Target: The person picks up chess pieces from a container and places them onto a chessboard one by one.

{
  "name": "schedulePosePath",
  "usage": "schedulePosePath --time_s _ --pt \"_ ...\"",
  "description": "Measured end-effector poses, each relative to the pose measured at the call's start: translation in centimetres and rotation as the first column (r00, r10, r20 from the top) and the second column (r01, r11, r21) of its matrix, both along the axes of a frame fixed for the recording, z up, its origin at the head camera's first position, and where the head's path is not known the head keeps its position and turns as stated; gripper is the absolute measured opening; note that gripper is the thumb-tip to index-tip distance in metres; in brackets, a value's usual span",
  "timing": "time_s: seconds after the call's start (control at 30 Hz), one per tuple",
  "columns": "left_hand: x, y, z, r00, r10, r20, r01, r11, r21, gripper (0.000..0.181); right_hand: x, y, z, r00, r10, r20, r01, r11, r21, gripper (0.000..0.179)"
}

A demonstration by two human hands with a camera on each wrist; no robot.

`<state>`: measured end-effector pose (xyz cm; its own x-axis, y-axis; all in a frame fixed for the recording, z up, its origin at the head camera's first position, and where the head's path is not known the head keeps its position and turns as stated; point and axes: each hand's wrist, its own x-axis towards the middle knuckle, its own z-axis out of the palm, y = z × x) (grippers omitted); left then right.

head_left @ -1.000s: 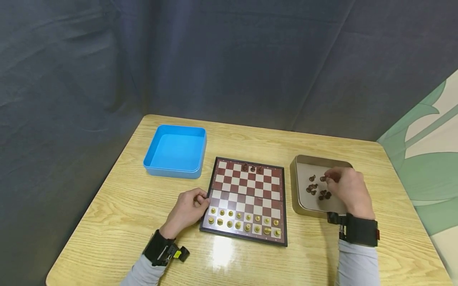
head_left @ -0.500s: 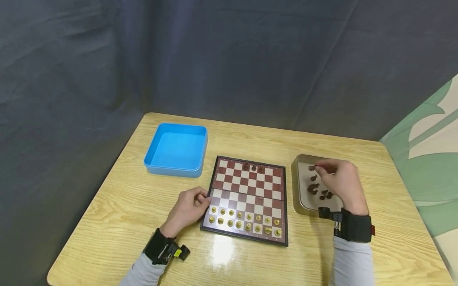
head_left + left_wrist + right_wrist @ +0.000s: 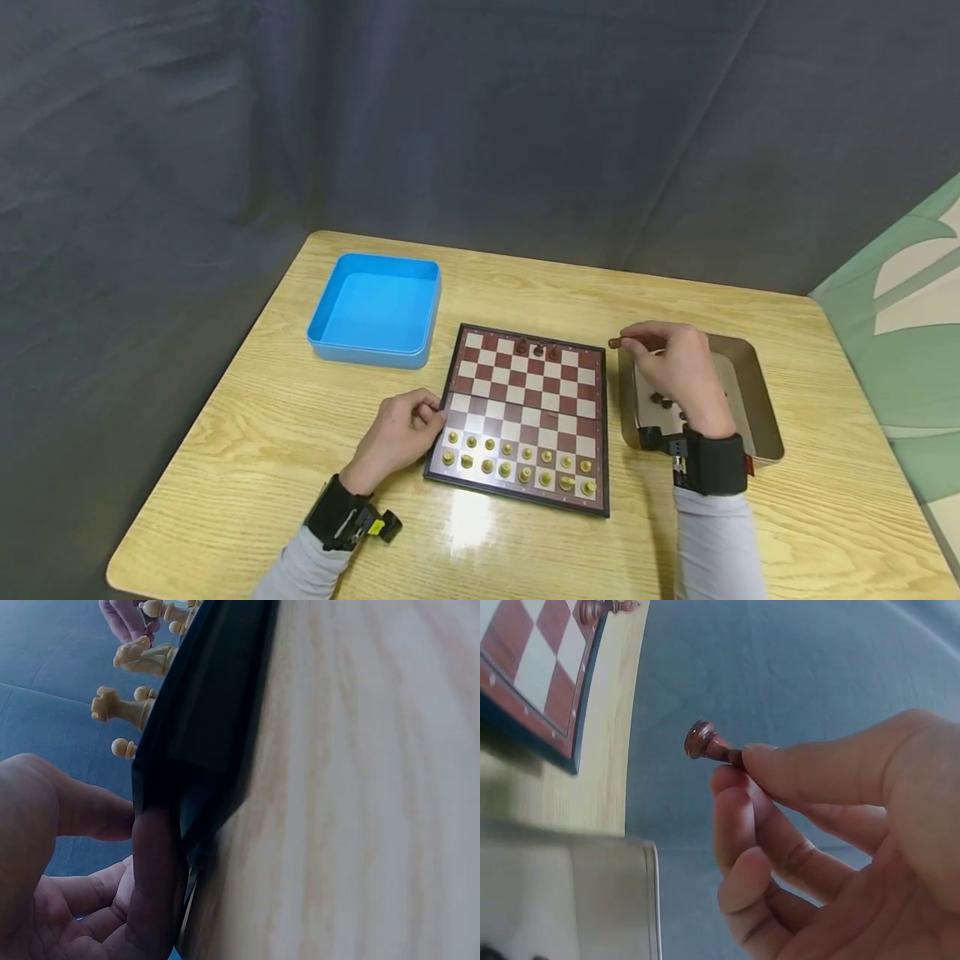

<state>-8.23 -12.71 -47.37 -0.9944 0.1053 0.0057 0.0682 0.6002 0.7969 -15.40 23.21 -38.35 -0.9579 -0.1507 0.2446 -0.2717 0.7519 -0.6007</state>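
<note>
My right hand (image 3: 678, 367) pinches a brown chess piece (image 3: 709, 741) between thumb and fingertips. Its ridged base points outward and its top is hidden in the grip. The hand is over the left rim of a metal tin (image 3: 759, 392). On the left, my other hand (image 3: 397, 435) holds the left edge of the chessboard (image 3: 491, 408) between thumb and finger. Two rows of cream-yellow chess pieces (image 3: 506, 469) stand along the board's near side. Three brown pieces (image 3: 538, 350) stand on its far row.
A blue box (image 3: 367, 357) sits at the back left of the wooden table (image 3: 285, 442). Several brown chess pieces (image 3: 662, 401) lie in the metal tin, partly hidden by my right hand. A dark cloth (image 3: 480, 133) hangs behind the table.
My right hand has lifted the brown chess piece from inside the tin and carried it left to the tin's rim. My left hand has stayed at the board's edge.
</note>
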Motion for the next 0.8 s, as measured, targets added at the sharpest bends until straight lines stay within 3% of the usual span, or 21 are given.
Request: schedulePosePath --time_s 0.37,0.8 --pt "-0.1 0.1 0.2 0.999 0.003 0.033 -0.003 1.0 0.009 0.006 -1.1 -2.5 -1.1 0.999 0.039 0.008 -0.039 0.999 0.016 0.013" --pt "-0.1 -0.1 0.1 1.0 -0.015 0.007 0.015 1.0 -0.007 0.006 -1.5 -4.1 -2.5 0.995 0.043 0.093 -0.048 0.997 0.058 0.014"
